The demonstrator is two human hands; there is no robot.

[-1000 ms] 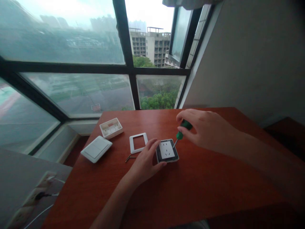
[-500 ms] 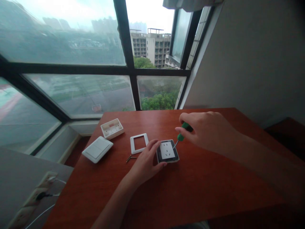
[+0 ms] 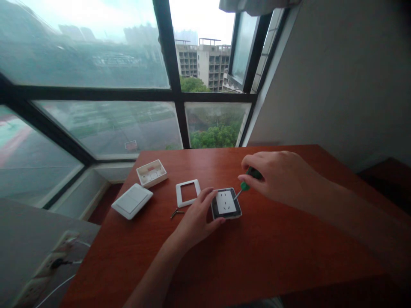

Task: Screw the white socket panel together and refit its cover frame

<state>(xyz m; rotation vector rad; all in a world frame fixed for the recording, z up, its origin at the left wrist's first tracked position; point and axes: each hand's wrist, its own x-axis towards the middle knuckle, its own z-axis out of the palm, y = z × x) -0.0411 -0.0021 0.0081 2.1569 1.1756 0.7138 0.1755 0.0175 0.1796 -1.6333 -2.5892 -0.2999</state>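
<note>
Rain-grey city blocks fill the big window (image 3: 96, 64) at the back, and below it we have a reddish wooden table (image 3: 272, 256) set close to the glass. Our left hand (image 3: 196, 218) is clamped on the wall socket (image 3: 225, 203): fingers curl over its left edge, the thumb presses at its near corner, and the socket lies pinned flat near the middle of the table.

Our right hand (image 3: 276, 175) is closed round the green handle of a screwdriver (image 3: 250, 177), fingertips bunched on it. The thin metal shaft slopes down and to the left, and its tip meets the socket's right edge near the far corner. Whether it sits in a screw head, we cannot tell.

So the socket lies just left of and nearer than the right hand, and straight ahead of the left. The tool's long axis runs on a diagonal from far right to near left. Only the left hand touches the socket itself. The two hands are apart, with the socket between them.

Off to the left, a white square frame (image 3: 188, 192) lies just beside our left fingers, with a pair of screws (image 3: 175, 212) near it. Further left sit a white switch plate (image 3: 132, 200) and an open back box (image 3: 151, 173), well apart from both hands. Down at the lower left, off the table, a power strip (image 3: 48, 265) trails a white cable.
</note>
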